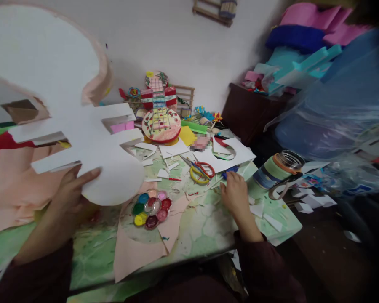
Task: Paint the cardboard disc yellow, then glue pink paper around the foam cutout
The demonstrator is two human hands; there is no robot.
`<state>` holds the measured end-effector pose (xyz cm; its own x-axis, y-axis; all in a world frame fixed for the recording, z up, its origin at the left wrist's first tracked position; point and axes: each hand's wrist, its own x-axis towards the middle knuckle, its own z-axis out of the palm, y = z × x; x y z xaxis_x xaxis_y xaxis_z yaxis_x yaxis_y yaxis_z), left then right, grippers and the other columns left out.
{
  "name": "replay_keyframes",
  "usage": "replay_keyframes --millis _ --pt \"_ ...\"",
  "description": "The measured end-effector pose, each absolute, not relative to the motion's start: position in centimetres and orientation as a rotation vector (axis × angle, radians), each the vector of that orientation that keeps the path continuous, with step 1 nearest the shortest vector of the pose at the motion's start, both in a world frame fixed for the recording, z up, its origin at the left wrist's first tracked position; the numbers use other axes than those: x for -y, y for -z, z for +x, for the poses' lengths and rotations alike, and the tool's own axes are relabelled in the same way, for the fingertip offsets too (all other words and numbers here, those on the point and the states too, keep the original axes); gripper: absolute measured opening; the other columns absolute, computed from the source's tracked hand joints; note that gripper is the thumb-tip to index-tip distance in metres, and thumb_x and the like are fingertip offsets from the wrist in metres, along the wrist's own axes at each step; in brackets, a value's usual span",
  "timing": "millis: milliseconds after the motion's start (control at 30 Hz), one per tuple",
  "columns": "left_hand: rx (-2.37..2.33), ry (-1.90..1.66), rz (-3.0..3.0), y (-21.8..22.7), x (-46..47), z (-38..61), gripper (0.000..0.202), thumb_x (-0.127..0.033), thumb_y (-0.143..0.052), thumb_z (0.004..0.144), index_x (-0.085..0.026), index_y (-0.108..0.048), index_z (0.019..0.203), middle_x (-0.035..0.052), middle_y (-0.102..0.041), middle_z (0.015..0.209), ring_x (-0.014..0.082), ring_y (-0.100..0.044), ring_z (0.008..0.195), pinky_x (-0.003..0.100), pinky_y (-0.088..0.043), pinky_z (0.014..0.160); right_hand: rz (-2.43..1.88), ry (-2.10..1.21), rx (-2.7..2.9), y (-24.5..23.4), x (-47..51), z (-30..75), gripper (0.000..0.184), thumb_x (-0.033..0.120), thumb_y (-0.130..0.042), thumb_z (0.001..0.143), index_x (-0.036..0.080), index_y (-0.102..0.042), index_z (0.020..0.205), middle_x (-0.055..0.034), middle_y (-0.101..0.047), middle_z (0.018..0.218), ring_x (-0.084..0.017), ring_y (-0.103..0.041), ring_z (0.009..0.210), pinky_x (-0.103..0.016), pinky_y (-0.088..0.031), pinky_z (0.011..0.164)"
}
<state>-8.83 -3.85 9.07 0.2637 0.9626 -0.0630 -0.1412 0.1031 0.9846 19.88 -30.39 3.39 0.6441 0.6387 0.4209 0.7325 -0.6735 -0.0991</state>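
My left hand grips the rounded lower end of a large white guitar-shaped cutout, thumb on its face. The cutout is tilted up at the left, with a peach-coloured edge around its big upper part and tabs sticking out at both sides. Over the table's right part, my right hand reaches with thumb and fingers apart. Its fingertips are at a small dark blue object, partly covered and not clear in kind. Just left of that hand lie scissors with red and yellow handles.
A paint palette rests on peach paper. Decorated guitar models stand against the wall. White scraps litter the table. An uncapped thermos bottle stands right of my right hand, near plastic-wrapped items.
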Motion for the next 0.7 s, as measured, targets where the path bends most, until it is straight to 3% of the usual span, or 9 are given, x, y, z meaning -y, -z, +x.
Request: replay_keyframes --millis 100,267,467,700 --pt "-0.924 -0.985 1.110 -9.0 4.5 -8.9 0.043 -0.019 -0.078 0.058 -0.022 -0.062 0.098 -0.0058 -0.071 0.084 0.0099 -0.060 0.053 0.017 -0.051 0.043 -2.736 0.555 0.983 -3.1 30.9 22.5 0.040 0.016 -0.049 0.087 -0.002 -0.055 0.122 -0.0287 -0.061 0.122 -0.037 -0.053 0.118 -0.045 -0.040 0.096" --pt "-0.880 -1.004 1.078 -8.9 5.1 -8.7 0.048 -0.019 -0.082 0.056 -0.020 -0.061 0.098 -0.0045 -0.072 0.082 0.0119 -0.061 0.053 0.019 -0.051 0.041 -2.831 0.540 0.973 -2.2 30.9 23.5 0.030 0.018 -0.051 0.086 0.000 -0.061 0.109 -0.0256 -0.067 0.102 -0.035 -0.061 0.102 -0.041 -0.043 0.088" --pt "-0.830 -1.145 0.992 -7.4 3.7 -8.8 0.049 -0.018 -0.084 0.060 -0.021 -0.060 0.103 -0.0039 -0.073 0.090 0.0125 -0.064 0.063 0.020 -0.055 0.054 -2.763 0.528 1.200 -3.3 28.2 21.7 0.047 0.029 -0.051 0.092 0.000 -0.052 0.128 -0.0258 -0.060 0.127 -0.034 -0.053 0.120 -0.043 -0.039 0.100" --pt "-0.875 -1.241 1.131 -5.8 1.4 -9.7 0.049 -0.024 -0.085 0.060 -0.016 -0.061 0.102 0.0019 -0.069 0.099 0.0148 -0.063 0.078 0.020 -0.054 0.063 -2.583 0.414 1.635 -3.6 22.8 19.6 0.051 0.031 -0.054 0.091 0.004 -0.050 0.134 -0.0213 -0.058 0.133 -0.033 -0.050 0.123 -0.043 -0.037 0.104"
